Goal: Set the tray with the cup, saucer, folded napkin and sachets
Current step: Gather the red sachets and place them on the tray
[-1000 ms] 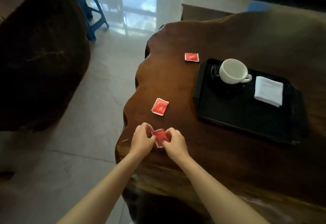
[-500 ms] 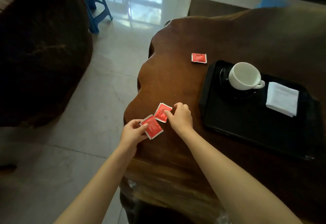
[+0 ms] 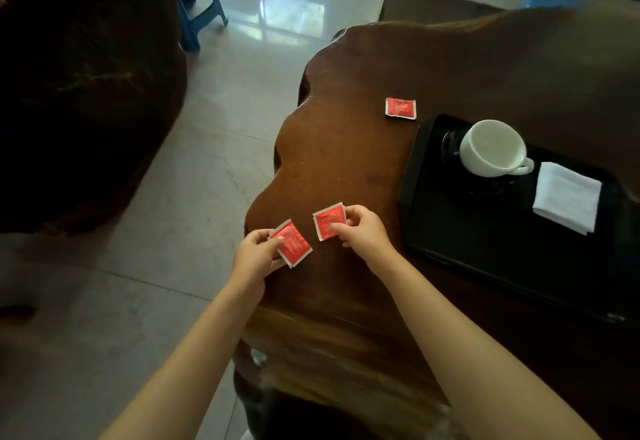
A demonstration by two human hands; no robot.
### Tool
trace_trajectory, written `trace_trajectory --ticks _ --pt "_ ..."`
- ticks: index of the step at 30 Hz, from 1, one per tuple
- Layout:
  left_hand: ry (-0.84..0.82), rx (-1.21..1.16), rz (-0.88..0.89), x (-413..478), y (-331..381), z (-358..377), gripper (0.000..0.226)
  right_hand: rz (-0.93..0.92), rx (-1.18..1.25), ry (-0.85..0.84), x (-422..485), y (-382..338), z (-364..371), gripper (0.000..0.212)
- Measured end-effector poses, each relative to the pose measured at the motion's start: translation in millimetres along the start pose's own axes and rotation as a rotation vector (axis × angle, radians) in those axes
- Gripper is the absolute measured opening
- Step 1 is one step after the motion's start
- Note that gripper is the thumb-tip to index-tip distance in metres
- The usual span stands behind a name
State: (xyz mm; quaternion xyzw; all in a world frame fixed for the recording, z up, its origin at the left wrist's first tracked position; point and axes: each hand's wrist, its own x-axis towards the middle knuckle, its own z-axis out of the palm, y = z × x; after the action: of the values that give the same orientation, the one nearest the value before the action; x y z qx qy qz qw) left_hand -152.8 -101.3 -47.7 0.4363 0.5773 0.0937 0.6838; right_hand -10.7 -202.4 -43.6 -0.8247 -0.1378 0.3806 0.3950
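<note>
Pinching left sachet [image 3: 294, 245] and right sachet [image 3: 327, 220] between fingers [image 3: 356, 212]

- The tray [image 3: 485, 266] is set on the table [image 3: 346, 148], at its right.
- The cup [image 3: 491, 146] and napkin [image 3: 566, 197] are placed on the tray, napkin right of cup.
- One sachet [image 3: 400, 107] is laid left of the tray's far corner.

Person, parts in view: left hand [image 3: 254, 256] and right hand [image 3: 363, 231], both bare, with short rounded fingers; nail detail is too small to tell. Left forearm [image 3: 194, 346] and right forearm [image 3: 460, 328], both bare along their whole visible length to the near edge, slender at the wrist and broadening toward the elbow.
</note>
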Motion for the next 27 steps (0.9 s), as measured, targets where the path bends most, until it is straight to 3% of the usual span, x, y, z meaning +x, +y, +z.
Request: trace_trajectory --ticks 5,11,16,18,22,27 --pt "-0.123 -0.024 0.012 -12 3 8 0.004 -0.041 0.221 -0.186 -28 -6 -30 0.007" --pt "-0.32 -0.037 0.037 -26 7 23 0.025 -0.227 -0.174 -0.315 -40 -25 -49 0.037" --pt "-0.432 -0.028 0.066 -31 9 36 0.033 -0.309 -0.484 -0.16 -38 -31 -50 0.039" --pt "-0.418 -0.017 0.074 -29 11 43 0.04 -0.347 -0.542 -0.104 -35 -32 -49 0.038" --pt "-0.354 -0.096 0.075 -13 19 56 0.036 -0.312 -0.514 -0.147 -6 -41 -62 0.035" --pt "-0.274 0.072 0.272 20 35 69 0.032 -0.28 -0.694 0.169 82 -66 -102 0.039"
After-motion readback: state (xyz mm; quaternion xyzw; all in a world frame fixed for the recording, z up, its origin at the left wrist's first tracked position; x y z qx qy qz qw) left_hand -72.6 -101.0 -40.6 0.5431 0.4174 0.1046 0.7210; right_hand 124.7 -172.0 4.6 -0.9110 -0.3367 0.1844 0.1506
